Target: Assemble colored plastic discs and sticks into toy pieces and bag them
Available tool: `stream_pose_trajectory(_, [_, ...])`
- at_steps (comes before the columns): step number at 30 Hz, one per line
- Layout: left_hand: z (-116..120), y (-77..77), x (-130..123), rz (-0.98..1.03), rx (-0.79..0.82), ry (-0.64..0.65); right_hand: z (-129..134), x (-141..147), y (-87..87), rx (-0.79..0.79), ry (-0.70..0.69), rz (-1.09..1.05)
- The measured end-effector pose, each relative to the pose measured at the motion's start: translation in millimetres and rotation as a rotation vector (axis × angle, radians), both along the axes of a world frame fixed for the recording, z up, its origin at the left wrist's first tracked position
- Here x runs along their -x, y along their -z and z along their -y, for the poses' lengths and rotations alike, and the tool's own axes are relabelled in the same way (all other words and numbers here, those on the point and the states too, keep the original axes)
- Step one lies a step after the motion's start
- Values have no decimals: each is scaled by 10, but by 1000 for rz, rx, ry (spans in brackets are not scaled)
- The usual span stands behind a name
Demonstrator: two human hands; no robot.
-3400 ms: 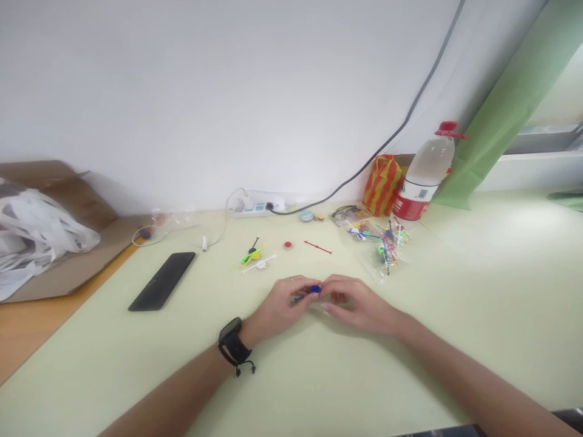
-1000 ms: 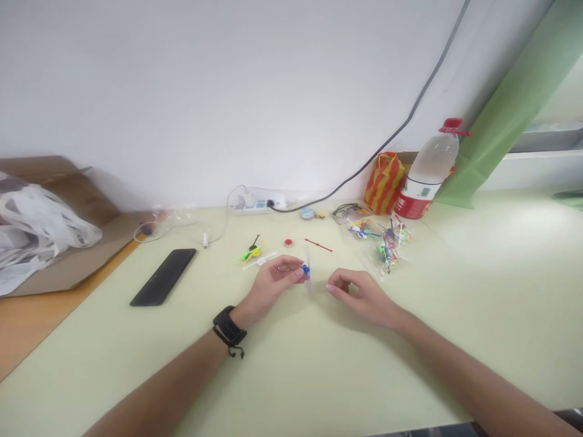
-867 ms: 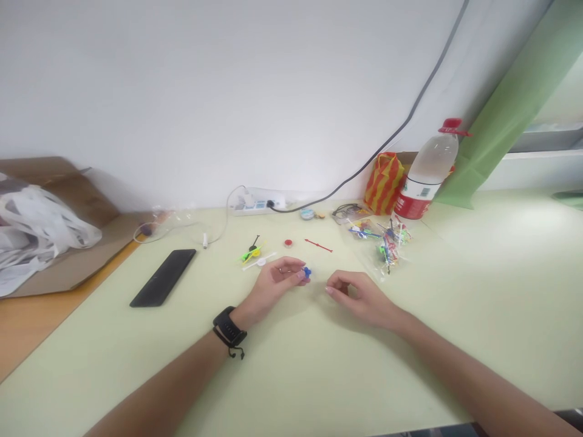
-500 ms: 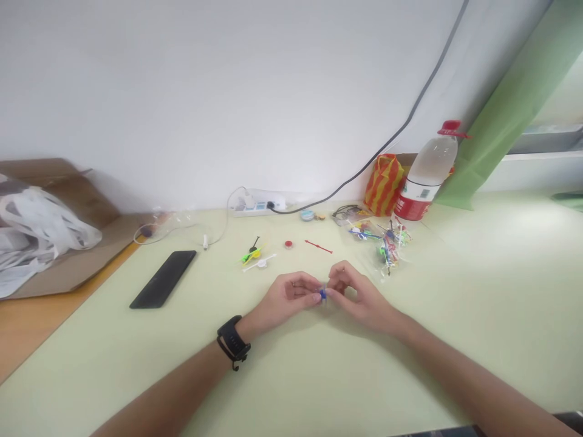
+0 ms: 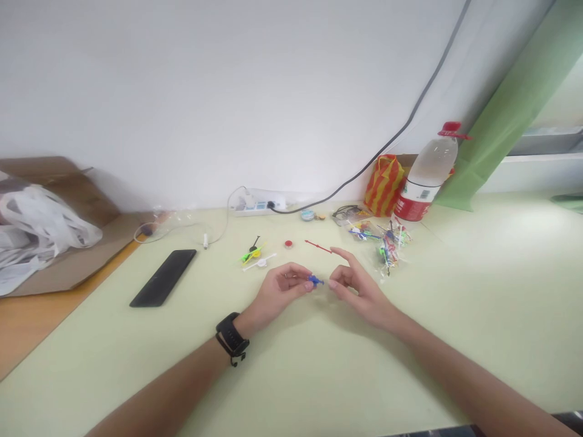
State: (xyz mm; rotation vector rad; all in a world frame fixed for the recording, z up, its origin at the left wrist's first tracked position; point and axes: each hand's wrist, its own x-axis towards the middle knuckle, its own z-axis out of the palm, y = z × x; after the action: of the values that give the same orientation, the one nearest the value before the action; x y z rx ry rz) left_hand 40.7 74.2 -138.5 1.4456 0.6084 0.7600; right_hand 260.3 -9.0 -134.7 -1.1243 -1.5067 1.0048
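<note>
A small blue piece (image 5: 314, 281) is pinched between the thumb and fingers of the left hand (image 5: 285, 291), above the middle of the tabletop (image 5: 291, 376). The right hand (image 5: 359, 291) is just beside it, thumb and curled fingers close together and index finger extended; whether these fingertips grip anything cannot be told. Beyond the hands lie a thin red stick (image 5: 314, 244), its near end by the right index finger, and a round red piece (image 5: 288, 244). Left of these is a loose group of green, yellow, black and white pieces (image 5: 255, 255). To the right, clear bags of colored pieces (image 5: 388, 249) lie in front of a large bottle (image 5: 426, 173). A black slab (image 5: 164, 278) lies farther left, and a white power strip (image 5: 257, 203) sits by the wall.
</note>
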Motion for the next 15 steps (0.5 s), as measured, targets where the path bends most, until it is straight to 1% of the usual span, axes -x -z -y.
stream_pose_trajectory(2, [-1, 3, -3, -9, -15, -14, -6, -6, 10, 55, 6, -51])
stream_pose_trajectory(5, [0, 11, -6, -8, -27, -37, -21, -55, 46, 126, -73, -59])
stream_pose_trajectory(7, [0, 17, -6, -5, -27, -50, -31, -92, 61, 141, -109, -114])
stream_pose_trajectory(10, [5, 20, -7, -15, -31, -39, -39, -105, 38, 112, -63, -221])
stream_pose_trajectory(15, [23, 9, -11, -45, -33, 9, -26, -16, -51, 118, -39, -186])
